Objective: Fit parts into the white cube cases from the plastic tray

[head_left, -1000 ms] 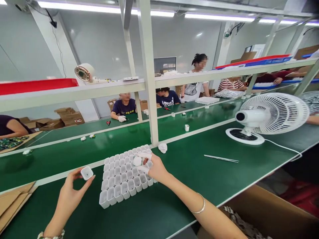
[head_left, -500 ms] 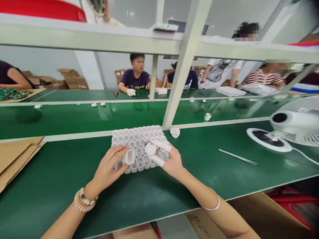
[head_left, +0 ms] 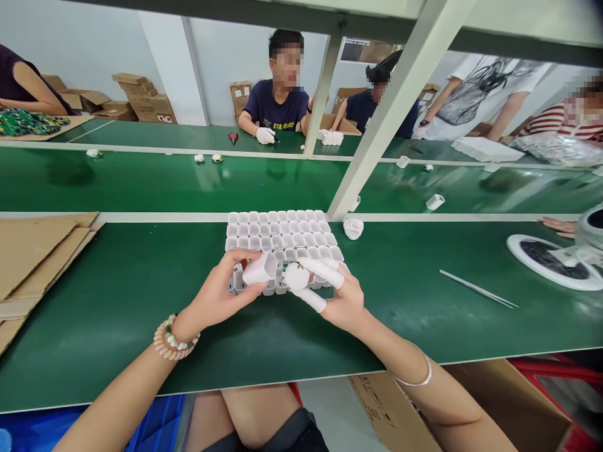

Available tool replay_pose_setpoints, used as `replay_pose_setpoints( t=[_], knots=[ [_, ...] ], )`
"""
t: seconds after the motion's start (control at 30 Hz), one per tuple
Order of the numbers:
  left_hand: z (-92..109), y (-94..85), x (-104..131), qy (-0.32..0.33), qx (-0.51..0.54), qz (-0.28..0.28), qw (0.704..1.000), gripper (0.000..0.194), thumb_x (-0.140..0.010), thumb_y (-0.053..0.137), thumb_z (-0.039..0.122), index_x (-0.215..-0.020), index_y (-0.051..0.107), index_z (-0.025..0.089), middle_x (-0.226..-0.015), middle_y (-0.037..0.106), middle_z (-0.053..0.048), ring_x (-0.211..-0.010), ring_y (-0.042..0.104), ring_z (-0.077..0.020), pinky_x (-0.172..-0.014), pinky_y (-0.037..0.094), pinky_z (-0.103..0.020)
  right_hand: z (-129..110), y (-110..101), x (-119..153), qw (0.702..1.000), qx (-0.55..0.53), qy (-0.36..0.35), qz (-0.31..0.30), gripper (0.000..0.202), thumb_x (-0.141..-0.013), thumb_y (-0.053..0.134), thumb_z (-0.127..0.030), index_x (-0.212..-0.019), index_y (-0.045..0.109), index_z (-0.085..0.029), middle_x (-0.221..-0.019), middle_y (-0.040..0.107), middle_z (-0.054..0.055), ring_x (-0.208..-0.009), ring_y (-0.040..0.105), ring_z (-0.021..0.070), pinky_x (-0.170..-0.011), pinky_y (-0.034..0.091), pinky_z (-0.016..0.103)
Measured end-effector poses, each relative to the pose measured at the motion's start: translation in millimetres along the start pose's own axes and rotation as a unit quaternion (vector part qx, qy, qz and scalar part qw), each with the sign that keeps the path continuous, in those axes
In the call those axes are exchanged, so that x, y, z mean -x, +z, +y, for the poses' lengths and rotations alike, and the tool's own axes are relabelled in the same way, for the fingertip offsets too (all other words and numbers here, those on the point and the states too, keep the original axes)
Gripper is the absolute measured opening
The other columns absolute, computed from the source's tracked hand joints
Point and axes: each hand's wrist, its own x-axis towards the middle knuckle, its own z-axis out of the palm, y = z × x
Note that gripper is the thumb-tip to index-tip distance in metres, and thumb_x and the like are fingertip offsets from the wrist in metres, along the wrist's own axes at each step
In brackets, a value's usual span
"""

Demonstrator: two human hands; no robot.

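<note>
While the left hand (head_left: 219,298) pinches a white cup (head_left: 259,270) between thumb and fingers, the right hand (head_left: 343,300) grips a round white part (head_left: 296,276) by its fingertips. White covers (head_left: 325,272) sheathe the gripping fingers of the right hand. A green edge shows at the upper left side of the part. The cup is tilted, its open end turned toward the part; a small gap separates the two.

Both items are located in front of the near rows of a cup array (head_left: 282,233); their height over it cannot be read. The array stands on the green bench (head_left: 264,351) in close, straight rows, open ends up.

Just beside the far right corner of the array is a white lump (head_left: 353,228), near the foot of the slanting post (head_left: 393,107). Tweezers (head_left: 478,289) lie flat on the bench, well apart from the right hand. The fan (head_left: 556,262) is positioned at the right, partly out of view. Flat cardboard (head_left: 40,251) is stacked at the left.

Beyond the bench runs a green belt (head_left: 188,182), which carries small white pieces (head_left: 217,158). On its far side a seated person (head_left: 277,107) wears a white glove (head_left: 265,135); red pliers (head_left: 233,137) lie near it.
</note>
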Motion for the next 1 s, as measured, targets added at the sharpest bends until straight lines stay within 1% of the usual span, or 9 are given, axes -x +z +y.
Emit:
replay_pose_setpoints(
  t=[0.07, 0.1, 0.2, 0.27, 0.3, 0.43, 0.63, 0.83, 1.0],
  knots=[
    [0.7, -1.0, 0.7, -0.060, 0.093, -0.029, 0.993, 0.029, -0.095, 0.061, 0.038, -0.115, 0.057, 0.018, -0.107, 0.063, -0.009, -0.092, 0.061, -0.0184, -0.079, 0.052, -0.030, 0.0, -0.9, -0.7, 1.000, -0.002, 0.002, 0.014, 0.061, -0.081, 0.076, -0.013, -0.137, 0.060, -0.032, -0.088, 0.067, 0.002, -0.072, 0.064, 0.0173, -0.067, 0.057, 0.031],
    [1.2, -1.2, 1.0, -0.090, 0.142, -0.046, 0.985, 0.029, -0.097, 0.057, 0.042, -0.111, 0.058, 0.017, -0.101, 0.062, -0.008, -0.085, 0.060, -0.0167, -0.074, 0.051, -0.028, -0.4, -1.2, -0.9, 1.000, -0.003, 0.001, 0.018, 0.061, -0.081, 0.076, -0.014, -0.137, 0.060, -0.032, -0.088, 0.068, 0.002, -0.072, 0.065, 0.0177, -0.067, 0.058, 0.032],
    [2.7, 1.1, 2.2, -0.165, 0.277, -0.086, 0.943, 0.039, -0.100, 0.047, 0.052, -0.106, 0.059, 0.016, -0.088, 0.059, -0.005, -0.073, 0.058, -0.0144, -0.065, 0.050, -0.027, -3.1, -1.4, -0.5, 1.000, -0.007, -0.003, 0.001, 0.059, -0.083, 0.075, -0.016, -0.137, 0.060, -0.032, -0.087, 0.068, 0.002, -0.070, 0.065, 0.0176, -0.065, 0.058, 0.032],
    [2.8, 4.1, 3.3, -0.197, 0.329, -0.108, 0.917, 0.043, -0.099, 0.046, 0.055, -0.108, 0.059, 0.016, -0.088, 0.060, -0.006, -0.071, 0.059, -0.0149, -0.062, 0.050, -0.027, -5.5, -0.5, 0.5, 1.000, -0.019, -0.005, -0.024, 0.059, -0.084, 0.074, -0.016, -0.139, 0.058, -0.032, -0.087, 0.067, 0.002, -0.069, 0.064, 0.0165, -0.063, 0.058, 0.030],
    [2.6, 5.5, 3.8, -0.207, 0.340, -0.116, 0.910, 0.044, -0.099, 0.046, 0.056, -0.109, 0.059, 0.015, -0.087, 0.060, -0.006, -0.071, 0.059, -0.0148, -0.060, 0.049, -0.027, -6.5, 0.0, 1.1, 0.999, -0.026, -0.006, -0.035, 0.060, -0.084, 0.074, -0.016, -0.140, 0.057, -0.032, -0.088, 0.068, 0.002, -0.069, 0.064, 0.0160, -0.064, 0.058, 0.030],
    [1.1, 8.7, 5.1, -0.219, 0.344, -0.124, 0.905, 0.047, -0.099, 0.045, 0.059, -0.113, 0.057, 0.015, -0.087, 0.060, -0.006, -0.069, 0.058, -0.0143, -0.058, 0.048, -0.026, -8.0, 1.9, 3.1, 0.998, -0.037, -0.003, -0.050, 0.063, -0.085, 0.073, -0.016, -0.143, 0.054, -0.033, -0.094, 0.068, 0.002, -0.070, 0.065, 0.0147, -0.068, 0.059, 0.028],
    [-0.7, 10.0, 5.7, -0.208, 0.329, -0.123, 0.913, 0.050, -0.100, 0.041, 0.060, -0.115, 0.055, 0.015, -0.086, 0.060, -0.007, -0.071, 0.058, -0.0153, -0.061, 0.049, -0.027, -8.5, 1.9, 2.8, 0.997, -0.043, -0.003, -0.066, 0.062, -0.087, 0.072, -0.017, -0.144, 0.053, -0.032, -0.095, 0.067, 0.004, -0.070, 0.064, 0.0148, -0.067, 0.059, 0.030],
    [0.0, 11.5, 4.5, -0.198, 0.307, -0.104, 0.925, 0.050, -0.099, 0.041, 0.061, -0.112, 0.056, 0.015, -0.089, 0.059, -0.006, -0.070, 0.058, -0.0148, -0.061, 0.049, -0.027, -10.3, 3.4, 3.8, 0.998, -0.035, 0.018, -0.048, 0.059, -0.087, 0.072, -0.017, -0.142, 0.056, -0.034, -0.091, 0.065, 0.002, -0.067, 0.061, 0.0130, -0.068, 0.058, 0.029],
    [0.4, 12.2, 4.6, -0.190, 0.297, -0.103, 0.930, 0.048, -0.100, 0.041, 0.059, -0.111, 0.056, 0.015, -0.089, 0.058, -0.005, -0.070, 0.058, -0.0138, -0.062, 0.049, -0.027, -9.8, 3.8, 7.5, 0.997, -0.019, 0.027, -0.064, 0.062, -0.088, 0.071, -0.018, -0.145, 0.052, -0.034, -0.092, 0.065, 0.002, -0.071, 0.062, 0.0143, -0.069, 0.057, 0.031]
  ],
)
